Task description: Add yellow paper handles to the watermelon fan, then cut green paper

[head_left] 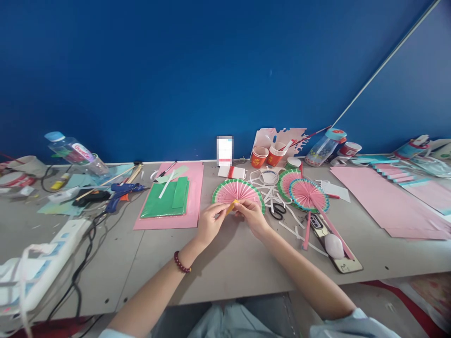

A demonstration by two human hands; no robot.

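Observation:
Both my hands meet over the table's middle, just in front of a pleated pink paper fan (237, 190) with a green edge, opened to a half circle. My left hand (212, 219) pinches one end of a small yellow strip (231, 206); whether it is paper or tape I cannot tell. At its other end, the thumb and fingers of my right hand (252, 215) are closed on the same strip. My fingers hide the fan's lower middle. Black-handled scissors (277, 211) lie right of my right hand, among white paper strips (294, 232).
Left are a green paper pack (165, 199) on pink sheets (192, 220), a blue glue gun (123, 193) and a white power strip (58, 263). Rightward lie a round pink fan (309, 195), a phone (347, 265) and pink paper (373, 202). Red paper cups (260, 157) stand behind.

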